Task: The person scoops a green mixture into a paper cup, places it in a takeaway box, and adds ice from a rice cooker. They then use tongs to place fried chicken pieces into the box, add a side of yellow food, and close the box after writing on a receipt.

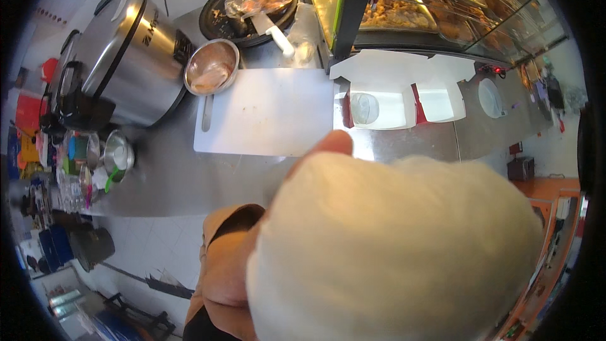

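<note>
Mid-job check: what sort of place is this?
Probably a small food shop or takeaway kitchen: a glass display cabinet holds trays of browned food, open white boxes sit on a steel counter, and there's a white cutting board.

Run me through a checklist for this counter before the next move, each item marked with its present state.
1. White rectangular cutting board flat on the counter: ok.
2. Red-and-white cardboard boxes open: ok, both lids up.
3. Clear round plastic container inside a box: ok, in the left-hand one.
4. White-handled knife safely stowed: not ok, I'd say; its handle juts past the rim of the round black pan.
5. Left hand secure on the large rounded white bundle: cannot tell; the bundle hides most of the hand.
6. Right hand placed: cannot tell; it does not show.
</note>
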`<state>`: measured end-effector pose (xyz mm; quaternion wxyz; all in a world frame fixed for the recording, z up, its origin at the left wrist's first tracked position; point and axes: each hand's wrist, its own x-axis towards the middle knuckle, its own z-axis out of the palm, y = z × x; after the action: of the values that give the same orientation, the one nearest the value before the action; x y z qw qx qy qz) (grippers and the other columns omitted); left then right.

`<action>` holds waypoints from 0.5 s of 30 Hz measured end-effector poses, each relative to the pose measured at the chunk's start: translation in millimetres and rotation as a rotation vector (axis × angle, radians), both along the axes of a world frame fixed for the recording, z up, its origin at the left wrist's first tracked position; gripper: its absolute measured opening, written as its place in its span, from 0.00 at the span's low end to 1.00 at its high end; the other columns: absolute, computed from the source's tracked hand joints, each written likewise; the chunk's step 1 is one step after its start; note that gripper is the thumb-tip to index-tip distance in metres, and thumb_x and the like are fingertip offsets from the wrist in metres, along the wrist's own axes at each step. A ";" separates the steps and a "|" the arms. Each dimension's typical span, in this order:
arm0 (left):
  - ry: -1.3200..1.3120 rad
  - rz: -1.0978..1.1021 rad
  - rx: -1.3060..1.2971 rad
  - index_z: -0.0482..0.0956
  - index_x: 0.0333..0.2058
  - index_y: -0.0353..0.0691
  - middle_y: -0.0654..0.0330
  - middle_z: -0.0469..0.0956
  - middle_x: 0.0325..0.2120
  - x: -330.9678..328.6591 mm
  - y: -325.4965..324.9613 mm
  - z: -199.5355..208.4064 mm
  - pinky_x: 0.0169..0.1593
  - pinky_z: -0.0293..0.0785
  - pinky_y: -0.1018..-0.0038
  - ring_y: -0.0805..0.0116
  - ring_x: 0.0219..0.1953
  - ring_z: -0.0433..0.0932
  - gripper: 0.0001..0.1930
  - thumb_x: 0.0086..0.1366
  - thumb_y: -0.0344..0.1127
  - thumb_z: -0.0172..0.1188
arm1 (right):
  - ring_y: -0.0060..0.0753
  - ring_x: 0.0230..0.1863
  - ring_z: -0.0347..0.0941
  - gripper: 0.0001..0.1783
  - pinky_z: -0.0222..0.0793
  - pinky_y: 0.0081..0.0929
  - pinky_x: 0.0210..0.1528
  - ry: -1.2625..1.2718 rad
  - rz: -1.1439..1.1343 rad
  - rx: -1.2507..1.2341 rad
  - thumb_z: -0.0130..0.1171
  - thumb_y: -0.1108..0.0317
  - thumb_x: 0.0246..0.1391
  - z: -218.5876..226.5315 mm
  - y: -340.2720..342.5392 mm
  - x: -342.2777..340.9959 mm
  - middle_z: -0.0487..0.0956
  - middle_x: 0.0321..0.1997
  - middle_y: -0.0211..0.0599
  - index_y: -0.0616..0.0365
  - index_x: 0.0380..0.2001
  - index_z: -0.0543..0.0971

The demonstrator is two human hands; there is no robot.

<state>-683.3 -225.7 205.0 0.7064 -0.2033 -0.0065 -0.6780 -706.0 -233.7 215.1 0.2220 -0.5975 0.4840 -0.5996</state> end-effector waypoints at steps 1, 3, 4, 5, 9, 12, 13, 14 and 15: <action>-0.188 -0.036 0.024 0.57 0.50 0.39 0.57 0.60 0.47 9.3 -1.9 -8.9 0.50 0.60 0.66 0.69 0.45 0.62 0.33 0.51 0.50 0.57 | 0.26 0.22 0.61 0.09 0.58 0.22 0.27 -0.033 -0.189 0.165 0.46 0.61 0.52 1.5 3.9 1.2 0.65 0.27 0.38 0.51 0.33 0.66; -0.419 -0.050 0.043 0.55 0.51 0.38 0.56 0.60 0.48 23.1 3.1 -14.2 0.51 0.59 0.65 0.68 0.47 0.61 0.34 0.51 0.49 0.57 | 0.25 0.18 0.60 0.08 0.58 0.21 0.25 -0.211 -0.265 0.332 0.41 0.61 0.56 4.1 11.4 -2.1 0.65 0.25 0.38 0.51 0.29 0.64; -0.442 -0.051 0.052 0.55 0.52 0.37 0.56 0.60 0.48 21.0 1.2 -14.3 0.51 0.59 0.65 0.67 0.47 0.61 0.34 0.52 0.49 0.56 | 0.24 0.17 0.60 0.08 0.59 0.21 0.25 -0.357 -0.186 0.350 0.39 0.61 0.57 2.7 11.8 -8.5 0.65 0.25 0.38 0.51 0.27 0.63; -0.431 -0.033 0.062 0.54 0.52 0.37 0.55 0.59 0.48 19.0 -0.1 -13.6 0.52 0.59 0.65 0.66 0.48 0.61 0.34 0.52 0.49 0.56 | 0.25 0.19 0.60 0.08 0.58 0.21 0.26 -0.410 -0.082 0.346 0.40 0.61 0.56 0.1 9.8 -12.3 0.64 0.26 0.38 0.52 0.29 0.62; -0.307 -0.014 0.083 0.51 0.54 0.35 0.53 0.58 0.50 -1.9 -12.1 -14.1 0.53 0.57 0.65 0.64 0.50 0.60 0.35 0.53 0.47 0.55 | 0.26 0.27 0.60 0.14 0.58 0.23 0.32 -0.382 0.457 0.080 0.45 0.60 0.52 -21.6 -8.6 -28.5 0.62 0.32 0.38 0.56 0.36 0.58; -0.495 -0.058 0.066 0.49 0.55 0.34 0.52 0.58 0.52 17.1 0.7 -20.4 0.55 0.55 0.65 0.62 0.52 0.60 0.36 0.54 0.46 0.54 | 0.27 0.32 0.60 0.21 0.57 0.23 0.37 -0.432 0.869 -0.015 0.49 0.59 0.50 -37.9 -31.3 -43.2 0.60 0.37 0.38 0.58 0.41 0.56; -0.567 -0.065 0.059 0.48 0.55 0.33 0.51 0.57 0.52 23.5 3.8 -21.3 0.55 0.55 0.65 0.61 0.53 0.60 0.36 0.55 0.46 0.53 | 0.27 0.34 0.60 0.24 0.57 0.24 0.38 -0.463 0.968 0.001 0.50 0.59 0.49 -41.1 -39.6 -45.9 0.60 0.38 0.38 0.59 0.43 0.55; -0.640 -0.098 0.025 0.47 0.56 0.33 0.51 0.57 0.53 32.8 7.4 -26.0 0.56 0.54 0.65 0.60 0.53 0.59 0.37 0.55 0.46 0.53 | 0.27 0.36 0.59 0.27 0.57 0.24 0.40 -0.487 1.024 0.032 0.51 0.59 0.48 -48.2 -48.3 -50.4 0.59 0.40 0.38 0.60 0.45 0.54; -0.716 -0.091 0.000 0.46 0.56 0.32 0.51 0.57 0.53 40.3 13.6 -24.8 0.56 0.54 0.65 0.60 0.54 0.59 0.37 0.55 0.45 0.53 | 0.28 0.38 0.59 0.29 0.57 0.24 0.41 -0.526 1.101 0.067 0.53 0.59 0.47 -50.0 -54.6 -50.2 0.59 0.41 0.38 0.61 0.47 0.53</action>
<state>-643.0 -212.1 180.2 0.6282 0.0471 -0.2445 -0.7371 -756.1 -288.2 165.1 0.6301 -0.5845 0.0514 -0.5086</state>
